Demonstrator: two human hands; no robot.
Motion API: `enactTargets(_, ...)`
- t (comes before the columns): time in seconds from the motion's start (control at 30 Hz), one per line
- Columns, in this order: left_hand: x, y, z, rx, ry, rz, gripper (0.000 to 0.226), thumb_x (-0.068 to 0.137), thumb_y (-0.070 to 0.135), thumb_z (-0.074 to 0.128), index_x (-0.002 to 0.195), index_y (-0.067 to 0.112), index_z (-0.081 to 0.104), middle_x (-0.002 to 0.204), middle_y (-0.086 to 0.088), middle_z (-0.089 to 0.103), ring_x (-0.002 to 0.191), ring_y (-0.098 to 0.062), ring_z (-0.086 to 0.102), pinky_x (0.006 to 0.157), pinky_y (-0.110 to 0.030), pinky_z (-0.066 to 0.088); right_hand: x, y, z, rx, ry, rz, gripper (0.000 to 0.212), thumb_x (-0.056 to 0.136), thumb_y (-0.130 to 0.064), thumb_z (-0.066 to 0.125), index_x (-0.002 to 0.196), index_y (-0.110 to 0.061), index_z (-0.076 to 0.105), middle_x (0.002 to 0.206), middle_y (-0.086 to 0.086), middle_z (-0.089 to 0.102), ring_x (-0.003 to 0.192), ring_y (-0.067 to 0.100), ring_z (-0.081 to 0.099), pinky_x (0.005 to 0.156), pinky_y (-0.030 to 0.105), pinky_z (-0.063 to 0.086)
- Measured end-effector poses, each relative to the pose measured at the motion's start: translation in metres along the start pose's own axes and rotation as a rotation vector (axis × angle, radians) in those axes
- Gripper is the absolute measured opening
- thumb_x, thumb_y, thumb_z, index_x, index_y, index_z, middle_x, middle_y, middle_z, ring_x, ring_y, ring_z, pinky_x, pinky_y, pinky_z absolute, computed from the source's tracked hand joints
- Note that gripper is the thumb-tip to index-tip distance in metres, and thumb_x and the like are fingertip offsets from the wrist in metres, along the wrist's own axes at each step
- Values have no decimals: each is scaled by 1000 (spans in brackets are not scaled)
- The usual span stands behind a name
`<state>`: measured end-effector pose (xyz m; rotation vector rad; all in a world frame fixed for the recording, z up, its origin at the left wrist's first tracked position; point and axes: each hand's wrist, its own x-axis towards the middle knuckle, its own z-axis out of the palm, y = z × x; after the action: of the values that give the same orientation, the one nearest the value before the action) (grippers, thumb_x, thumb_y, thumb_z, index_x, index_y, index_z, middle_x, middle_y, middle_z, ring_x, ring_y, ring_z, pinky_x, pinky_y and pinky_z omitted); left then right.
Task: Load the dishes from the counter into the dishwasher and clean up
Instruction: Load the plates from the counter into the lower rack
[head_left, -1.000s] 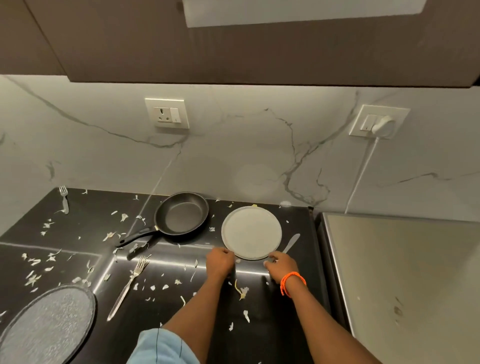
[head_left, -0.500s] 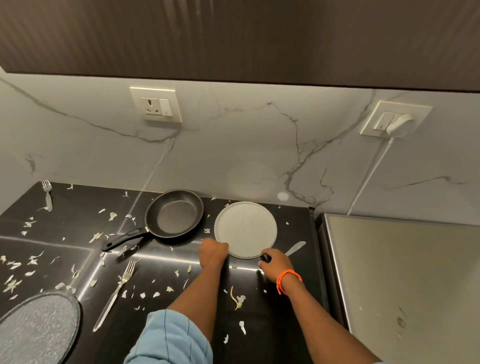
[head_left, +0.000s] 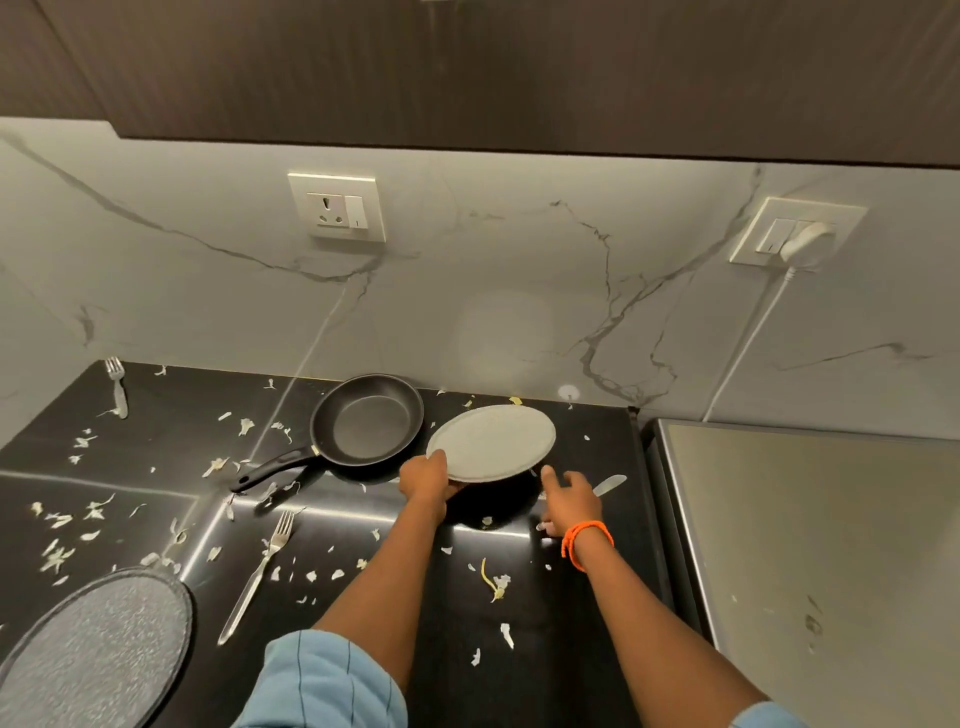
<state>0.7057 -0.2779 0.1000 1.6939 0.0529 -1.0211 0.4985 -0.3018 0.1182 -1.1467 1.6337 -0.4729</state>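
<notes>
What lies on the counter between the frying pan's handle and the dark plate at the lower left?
In the head view, a fork and scattered food scraps lie between the frying pan and the dark plate.

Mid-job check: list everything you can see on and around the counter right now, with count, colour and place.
light plate: 1, pale grey, back centre of counter, tilted up, near edge held
frying pan: 1, black, left of the light plate, handle pointing front-left
forks: 2, silver; one at back left, one front centre-left
knife: 1, silver, right of the light plate, partly hidden by the hand
dark plate: 1, speckled grey, front left corner
food scraps: many, whitish, scattered over the counter
counter: 1, black
wall sockets: 2, white; left one empty, right one with plug and cord
steel surface: 1, right of the counter
left hand: gripping the light plate's rim
right hand: open, over the knife, orange wristband
</notes>
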Motion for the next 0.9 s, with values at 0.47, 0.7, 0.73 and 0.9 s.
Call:
enactTargets(0.47,-23,1,-77,393,-136,32,9,86,13,54,88,5,59,80,-13,59,64,-25,57,43,-23,42,-45,6,12,308,-63,264,19,89,-6,65,107,-1,61,95,17,71,83,30,70,64,41,61)
enactTargets(0.7,-51,8,-84,205,-265,58,25,85,12,54,102,14,72,93,-16,70,75,-29,65,59,-30,52,-72,21,-3,397,-46,82,20,90,-3,66,106,-14,67,100,10,71,93,30,69,67,40,61)
enactTargets(0.73,-56,5,-83,194,-275,61,24,85,12,55,103,17,71,99,-16,70,81,-30,65,65,-34,53,-75,26,-7,402,-37,83,22,88,0,67,105,-15,67,101,10,71,94,31,69,70,44,62)
enactTargets(0.9,-81,-6,-60,283,-361,75,24,90,24,60,111,15,67,104,-15,68,86,-31,65,72,-38,53,-88,51,-40,463,57,109,15,85,-2,70,95,-10,64,102,15,71,91,34,68,72,49,61)
